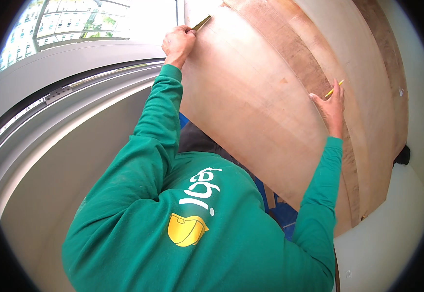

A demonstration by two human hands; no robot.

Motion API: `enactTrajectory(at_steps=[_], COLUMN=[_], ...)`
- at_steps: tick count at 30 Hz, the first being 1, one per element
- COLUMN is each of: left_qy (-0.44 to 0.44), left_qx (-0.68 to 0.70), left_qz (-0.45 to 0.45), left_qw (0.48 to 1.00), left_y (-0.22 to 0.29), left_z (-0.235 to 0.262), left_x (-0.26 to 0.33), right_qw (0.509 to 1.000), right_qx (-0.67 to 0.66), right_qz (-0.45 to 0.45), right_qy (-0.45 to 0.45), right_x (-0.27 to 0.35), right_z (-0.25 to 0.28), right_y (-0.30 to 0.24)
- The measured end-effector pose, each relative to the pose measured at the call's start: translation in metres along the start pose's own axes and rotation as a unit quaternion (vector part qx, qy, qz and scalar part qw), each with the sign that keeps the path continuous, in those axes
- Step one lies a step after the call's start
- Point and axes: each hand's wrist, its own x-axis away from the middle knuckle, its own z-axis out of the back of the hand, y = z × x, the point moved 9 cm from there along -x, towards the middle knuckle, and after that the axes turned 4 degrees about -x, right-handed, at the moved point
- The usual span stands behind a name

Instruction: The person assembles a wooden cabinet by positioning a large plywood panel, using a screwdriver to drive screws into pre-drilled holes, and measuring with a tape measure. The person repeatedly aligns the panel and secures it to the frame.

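A large pale-brown plywood sheet [251,97] with darker bands of grain stretches out in front of me. At its far left edge my left hand [178,43] is closed, gripping a thin, flat, dark-yellow strip [202,23] whose tip points onto the wood. I cannot make out exactly what kind of tool the strip is. Over the right part of the sheet, my right hand [331,107] has its thumb held apart from the fingers. A yellow pencil [335,87] is held between those fingers, its pointed end up and to the right.
To the left, a window [75,27] stands above a grey sill and a metal track [58,95]. A pale wall [416,68] runs along the right, with a black object [403,155] beside the sheet. Blue material [284,213] shows below the sheet's near edge.
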Motion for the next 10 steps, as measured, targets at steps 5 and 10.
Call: enactTrajectory(at_steps=[5,10], left_qy=[-0.020,-0.004], left_qx=[0.010,0.007], left_qz=[-0.011,-0.006], left_qw=[1.000,1.000], left_y=[-0.001,0.004], left_z=[0.002,0.009], left_x=[-0.006,0.003], right_qw=[0.974,0.916], right_qx=[-0.219,-0.392], right_qz=[-0.049,-0.015], right_qy=[0.043,-0.087], right_x=[-0.011,-0.025], right_z=[0.015,-0.044], right_y=[-0.042,-0.149])
